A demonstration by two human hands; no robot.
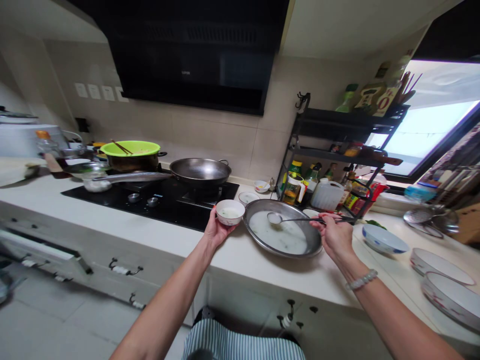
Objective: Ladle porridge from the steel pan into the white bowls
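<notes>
My left hand (216, 231) is closed around a small white bowl (229, 220) with some pale liquid in it, held just left of a large metal basin (258, 244). Milky, thin porridge-like liquid (283, 239) with darker bits fills much of the basin. In my right hand (333, 232) is the dark handle of a ladle (275, 218); its bowl is over the liquid near the basin's far left side. Behind the basin stands another small bowl (248, 198), also with pale contents.
A wok (200, 171) sits on the black cooktop (168, 209), beside a pot under a lime-green basin (131, 148). The long-handled pan (135, 176) juts across the left. A seasoning rack (337, 122) rises behind. Blue-patterned bowl (384, 240) and larger bowls (450, 300) stand right.
</notes>
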